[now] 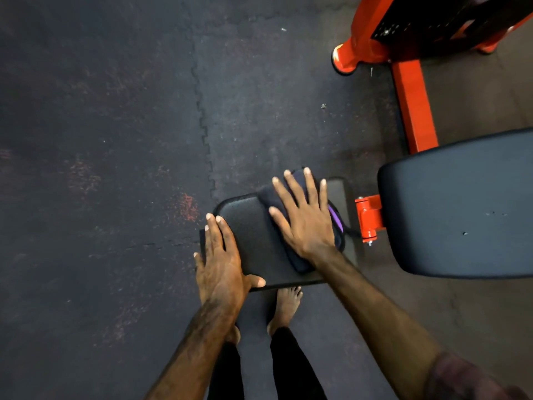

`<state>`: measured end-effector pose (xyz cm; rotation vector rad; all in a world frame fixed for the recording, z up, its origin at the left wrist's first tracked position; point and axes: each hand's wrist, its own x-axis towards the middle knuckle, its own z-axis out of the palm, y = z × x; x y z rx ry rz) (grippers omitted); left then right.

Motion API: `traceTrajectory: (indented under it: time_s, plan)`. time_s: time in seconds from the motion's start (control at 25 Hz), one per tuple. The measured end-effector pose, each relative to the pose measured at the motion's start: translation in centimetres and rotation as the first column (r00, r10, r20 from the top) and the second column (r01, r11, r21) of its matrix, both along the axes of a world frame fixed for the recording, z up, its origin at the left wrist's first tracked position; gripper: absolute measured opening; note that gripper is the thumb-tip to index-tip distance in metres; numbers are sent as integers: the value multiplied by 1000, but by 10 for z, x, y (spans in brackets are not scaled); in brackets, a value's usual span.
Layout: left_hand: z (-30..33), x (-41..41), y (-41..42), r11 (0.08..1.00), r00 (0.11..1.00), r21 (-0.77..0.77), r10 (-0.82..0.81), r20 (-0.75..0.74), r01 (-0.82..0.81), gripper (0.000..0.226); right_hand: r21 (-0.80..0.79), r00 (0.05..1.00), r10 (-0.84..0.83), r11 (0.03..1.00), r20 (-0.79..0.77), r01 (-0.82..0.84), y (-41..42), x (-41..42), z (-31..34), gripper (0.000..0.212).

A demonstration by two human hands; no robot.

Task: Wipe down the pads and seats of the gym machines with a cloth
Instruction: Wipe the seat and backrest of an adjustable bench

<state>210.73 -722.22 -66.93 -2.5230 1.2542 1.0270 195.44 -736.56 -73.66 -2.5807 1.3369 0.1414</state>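
Your right hand [305, 217] lies flat, fingers spread, pressing the dark cloth [291, 197] onto the seat pad [253, 235] at its 2 o'clock side; your left hand [222, 264] braces its 8 o'clock edge, fingers straight. Keep even pressure and sweep toward 8 o'clock in overlapping strokes

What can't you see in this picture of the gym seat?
Head view only:
- Part of the cloth: hidden under the right hand.
- The seat pad left edge: covered by the left hand.
- The larger pad: cut off by the right edge.
- The orange machine: cut off at the top.
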Motion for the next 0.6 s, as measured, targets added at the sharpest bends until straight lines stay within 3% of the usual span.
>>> traceTrajectory:
  time_s: [0.08, 0.16, 0.24, 0.28, 0.4, 0.48, 0.6]
  plan:
    - [1, 0, 0, 1000, 1000, -7, 14, -19, -14, 169, 2, 997, 72, 997, -4, -72, 1, -30, 2, 67]
    - [1, 0, 0, 999, 999, -19, 25, -31, -26, 170, -5, 992, -118, 993, -37, 118, -21, -42, -3, 66]
    - [1, 0, -1, 999, 999, -35, 25, -37, -26, 170, 23, 930, -361, 931, -66, 363, -48, -20, -6, 64]
    - [0, 1, 0, 999, 998, -35, 24, -49, -26, 170, 54, 919, -387, 919, -71, 391, -56, 1, -6, 64]
    - [-3, 4, 2, 999, 997, -35, 21, -70, -23, 171, 193, 997, -54, 979, -47, 62, -59, 54, 9, 48]
    - [-4, 6, 3, 998, 996, -56, 27, -83, -32, 171, 297, 992, 111, 951, -57, -89, -64, 55, 21, 39]
    - [0, 17, 7, 994, 988, -107, 12, -156, -29, 167, 355, 974, 12, 932, -225, 70, -91, 31, 32, 46]
